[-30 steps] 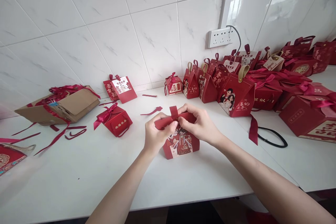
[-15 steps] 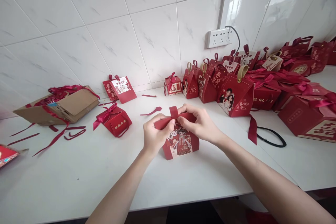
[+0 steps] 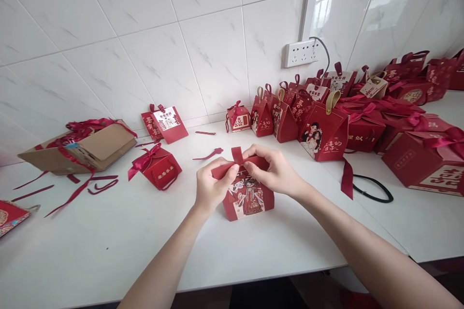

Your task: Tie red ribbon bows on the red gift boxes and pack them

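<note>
A small red gift box (image 3: 248,198) with a printed couple on its front stands on the white counter (image 3: 108,246) in front of me. My left hand (image 3: 210,187) pinches the left side of the box's top flaps, fingers closed. My right hand (image 3: 273,170) pinches the right side of the top, fingers closed. A short red tab (image 3: 237,155) sticks up between my two hands.
A red box with a ribbon bow (image 3: 156,168) lies to the left, beside a brown cardboard box (image 3: 85,147) trailing red ribbons. Several finished red gift boxes (image 3: 324,130) crowd the right side. A wall socket (image 3: 300,52) and a black cable loop (image 3: 375,190) are at right.
Both hands stay pinched on the box top. The view has shifted slightly; the box and hands sit a little lower and left in the frame.
</note>
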A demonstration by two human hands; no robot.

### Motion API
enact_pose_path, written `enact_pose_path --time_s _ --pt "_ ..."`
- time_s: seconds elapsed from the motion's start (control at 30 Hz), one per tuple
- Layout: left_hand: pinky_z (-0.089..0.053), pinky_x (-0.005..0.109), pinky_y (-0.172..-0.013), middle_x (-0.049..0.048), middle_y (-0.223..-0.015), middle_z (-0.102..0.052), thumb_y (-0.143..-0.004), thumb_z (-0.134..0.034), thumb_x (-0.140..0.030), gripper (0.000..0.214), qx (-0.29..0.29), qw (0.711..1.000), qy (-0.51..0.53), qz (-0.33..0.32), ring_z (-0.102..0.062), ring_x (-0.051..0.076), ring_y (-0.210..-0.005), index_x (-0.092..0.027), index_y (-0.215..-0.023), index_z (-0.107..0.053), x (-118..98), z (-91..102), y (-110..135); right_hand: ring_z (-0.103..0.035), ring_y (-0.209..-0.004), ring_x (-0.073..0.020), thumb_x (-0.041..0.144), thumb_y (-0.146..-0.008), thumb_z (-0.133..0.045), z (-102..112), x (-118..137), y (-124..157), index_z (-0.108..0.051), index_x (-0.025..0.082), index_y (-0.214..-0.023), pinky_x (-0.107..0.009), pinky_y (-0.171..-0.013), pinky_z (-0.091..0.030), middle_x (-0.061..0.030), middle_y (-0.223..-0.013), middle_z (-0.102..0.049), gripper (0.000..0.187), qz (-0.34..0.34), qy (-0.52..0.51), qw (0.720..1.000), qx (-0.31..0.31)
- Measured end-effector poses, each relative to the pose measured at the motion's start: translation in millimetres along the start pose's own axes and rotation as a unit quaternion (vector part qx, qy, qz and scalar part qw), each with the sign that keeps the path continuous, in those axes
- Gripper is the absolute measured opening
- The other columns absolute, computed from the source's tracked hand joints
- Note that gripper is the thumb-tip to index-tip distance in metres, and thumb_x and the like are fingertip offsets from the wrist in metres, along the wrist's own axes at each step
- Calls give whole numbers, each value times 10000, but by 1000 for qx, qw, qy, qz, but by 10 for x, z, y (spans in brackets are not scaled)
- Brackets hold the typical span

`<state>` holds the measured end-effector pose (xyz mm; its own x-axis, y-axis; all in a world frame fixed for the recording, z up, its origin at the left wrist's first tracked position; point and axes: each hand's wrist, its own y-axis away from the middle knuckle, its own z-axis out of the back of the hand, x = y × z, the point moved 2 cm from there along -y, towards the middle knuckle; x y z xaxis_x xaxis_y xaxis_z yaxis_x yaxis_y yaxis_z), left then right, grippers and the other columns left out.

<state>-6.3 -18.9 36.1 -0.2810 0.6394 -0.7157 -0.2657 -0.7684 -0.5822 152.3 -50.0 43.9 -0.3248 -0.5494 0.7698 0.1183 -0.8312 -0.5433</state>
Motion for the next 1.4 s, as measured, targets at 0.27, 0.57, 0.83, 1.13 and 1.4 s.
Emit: enact_pose_path --time_s 0.27,0.57,0.83,1.13,1.4 --pt "-438 227 -542 -15 -566 -564 -795 -589 -343 243 13 1000 17 5 -521 119 -549 -182 -614 -577 -2 -7 -1 -575 -633 -116 233 -815 -548 -7 25 4 -588 177 -771 -231 -596 -437 0 -718 -643 81 -5 16 1000 -11" --pt "-490 352 -609 93 -719 -674 -802 -366 -653 587 100 945 288 120 -622 225 -650 -159 -761 -679 121 18 -14 -588 -728 -139 264 -888 -476 -20 -3 7 -578 181 -851 -268 -659 -465 -31 -813 -632 137 3 -29 1000 5" --pt "-487 356 -812 88 -1116 -644 -639 -739 -427 563 86 961 217 147 -604 269 -1027 -218 -1139 -587 306 -5 -89 -559 -1023 -244 447 -710 -704 48 -151 -30 -575 230 -986 -428 -863 -469 -76 -1054 -590 374 -23 58 988 -140" --pt "-490 287 -729 55 -880 -668 -624 -749 -484 493 110 974 163 116 -630 203 -825 -164 -966 -596 218 -107 -44 -670 -882 -226 544 -804 -560 48 -88 -53 -687 176 -878 -373 -831 -503 -70 -892 -717 397 -129 -160 978 -30" --pt "-459 246 -652 -43 -643 -571 -689 -703 -390 296 -47 994 18 93 -574 135 -644 -196 -720 -482 113 -45 16 -630 -808 -187 516 -746 -651 105 -83 -58 -658 184 -878 -348 -785 -489 -47 -849 -678 357 -70 -80 991 -77"
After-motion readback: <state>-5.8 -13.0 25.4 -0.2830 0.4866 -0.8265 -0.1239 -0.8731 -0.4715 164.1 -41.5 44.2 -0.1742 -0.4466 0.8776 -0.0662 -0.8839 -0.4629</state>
